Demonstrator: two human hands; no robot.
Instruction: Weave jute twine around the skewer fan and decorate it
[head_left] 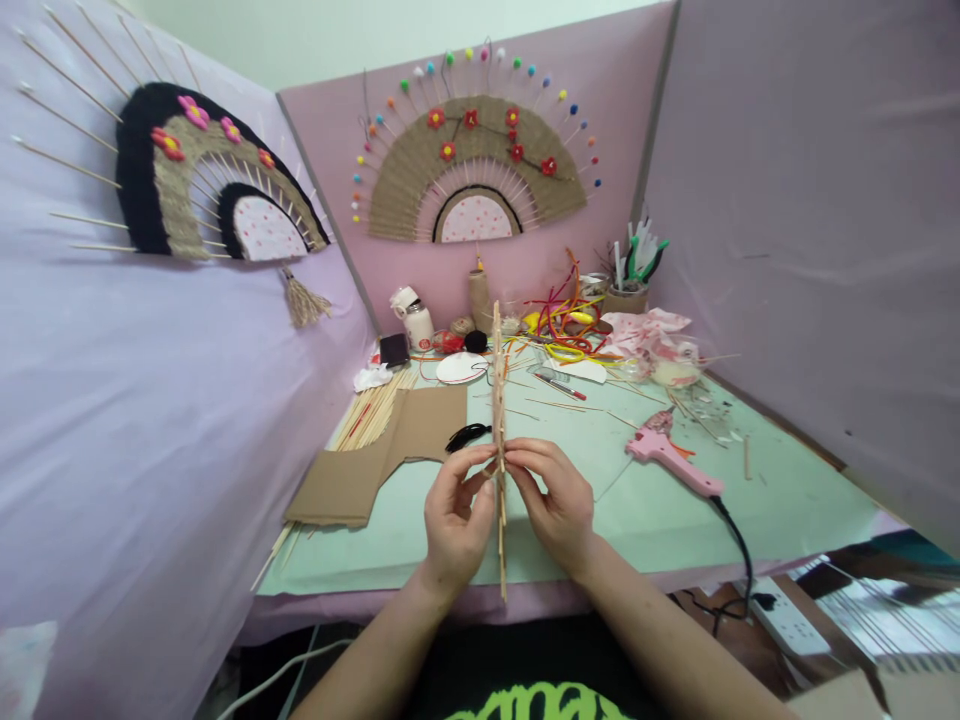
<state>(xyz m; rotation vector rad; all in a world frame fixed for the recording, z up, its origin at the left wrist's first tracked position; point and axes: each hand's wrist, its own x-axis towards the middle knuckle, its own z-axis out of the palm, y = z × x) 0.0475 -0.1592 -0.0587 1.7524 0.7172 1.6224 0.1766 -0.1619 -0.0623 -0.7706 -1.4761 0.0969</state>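
A narrow piece made of thin wooden sticks (499, 390) stands edge-on to me over the front middle of the table, so its faces are hidden. My left hand (461, 510) pinches it from the left, thumb and fingers drawn together. From the other side my right hand (551, 500) presses its fingertips against it at about the same height. Loose stick ends hang below both hands. Just behind my left hand lies a black tassel (469, 435). What lies between the fingertips is too small to make out.
A pink glue gun (671, 455) lies at right, its cord dropping over the edge toward a power strip (787, 620). Cut cardboard (337, 487) and wooden skewers (371, 415) are at left. Pipe cleaners (570, 320) and a white bottle (412, 318) stand behind; woven fans (472, 160) hang on the walls.
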